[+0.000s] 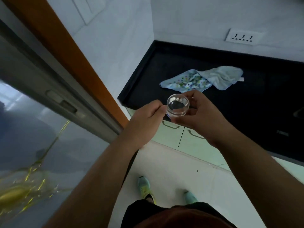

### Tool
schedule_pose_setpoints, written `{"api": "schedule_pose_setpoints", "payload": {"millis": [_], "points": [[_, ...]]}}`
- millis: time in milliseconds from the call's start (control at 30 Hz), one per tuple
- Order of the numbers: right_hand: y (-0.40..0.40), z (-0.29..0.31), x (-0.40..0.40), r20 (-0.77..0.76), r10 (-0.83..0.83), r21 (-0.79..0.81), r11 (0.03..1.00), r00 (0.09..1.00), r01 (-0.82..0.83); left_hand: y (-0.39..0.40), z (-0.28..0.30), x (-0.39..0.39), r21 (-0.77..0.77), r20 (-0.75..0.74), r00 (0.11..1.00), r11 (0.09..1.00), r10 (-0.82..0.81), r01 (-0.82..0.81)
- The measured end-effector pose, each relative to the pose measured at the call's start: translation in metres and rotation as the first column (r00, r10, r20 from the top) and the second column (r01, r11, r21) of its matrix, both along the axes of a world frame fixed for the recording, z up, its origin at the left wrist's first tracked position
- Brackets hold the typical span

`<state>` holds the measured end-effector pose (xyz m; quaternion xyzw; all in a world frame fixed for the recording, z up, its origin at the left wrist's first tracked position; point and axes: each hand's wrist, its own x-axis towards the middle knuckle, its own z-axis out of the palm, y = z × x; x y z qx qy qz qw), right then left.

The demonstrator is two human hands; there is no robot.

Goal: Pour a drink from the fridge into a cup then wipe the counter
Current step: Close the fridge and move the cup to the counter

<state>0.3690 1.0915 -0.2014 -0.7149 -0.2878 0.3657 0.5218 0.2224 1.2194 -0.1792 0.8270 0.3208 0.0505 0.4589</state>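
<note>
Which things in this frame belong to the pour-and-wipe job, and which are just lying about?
Belongs to the job:
small clear glass cup, held in the right hand, with the left hand touching its side
light blue patterned cloth, lying on the black stone counter
grey glass-fronted fridge door, closed

Just lying about:
white wall socket
pale green cabinet doors

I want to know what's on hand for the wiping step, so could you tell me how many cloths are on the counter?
2. A flower-printed cloth lies on the black counter near its left end; a plain pale blue cloth lies to its right, overlapping it. The counter's right part is out of frame.
</note>
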Motion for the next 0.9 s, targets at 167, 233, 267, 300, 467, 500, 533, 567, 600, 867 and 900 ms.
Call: {"api": "schedule_pose_setpoints", "payload": {"millis": [167,233,267,300,467,500,533,567,600,867,900], "points": [[0.037,0.001,-0.016,-0.004,-0.146,-0.006,0.989,0.989,0.146,0.057,0.000,0.006,-0.004,-0.001,0.988,0.988,-0.156,0.156],[0.049,0.003,-0.020,-0.001,-0.190,-0.008,0.982,0.982,0.190,0.074,0.001,0.008,0.004,0.002,0.978,0.978,-0.207,0.207],[0.054,0.003,-0.022,0.005,-0.208,-0.014,0.978,0.978,0.208,0.081,0.001,0.010,0.004,0.007,0.973,0.973,-0.229,0.229],[0.059,0.002,-0.023,0.015,-0.223,-0.025,0.975,0.975,0.223,0.089,0.000,0.012,0.001,0.010,0.969,0.969,-0.247,0.247],[0.079,0.000,-0.016,0.055,-0.287,-0.064,0.955,0.956,0.290,0.114,-0.004,0.027,-0.023,0.015,0.957,0.957,-0.289,0.289],[0.082,0.000,-0.013,0.056,-0.295,-0.071,0.952,0.954,0.299,0.117,-0.005,0.031,-0.027,0.017,0.955,0.955,-0.296,0.296],[0.084,0.000,-0.010,0.060,-0.301,-0.080,0.949,0.952,0.305,0.120,-0.006,0.036,-0.031,0.018,0.953,0.952,-0.303,0.304],[0.085,-0.001,-0.007,0.066,-0.304,-0.089,0.947,0.950,0.309,0.122,-0.007,0.041,-0.037,0.018,0.950,0.949,-0.311,0.312],[0.086,-0.001,-0.003,0.073,-0.306,-0.100,0.945,0.949,0.312,0.124,-0.008,0.046,-0.044,0.019,0.948,0.947,-0.319,0.319],[0.094,-0.005,0.037,0.139,-0.276,-0.144,0.945,0.951,0.295,0.130,-0.018,0.086,-0.066,0.027,0.949,0.947,-0.313,0.314],[0.096,-0.007,0.042,0.144,-0.269,-0.145,0.946,0.952,0.289,0.131,-0.019,0.091,-0.062,0.028,0.951,0.949,-0.309,0.310]]}}
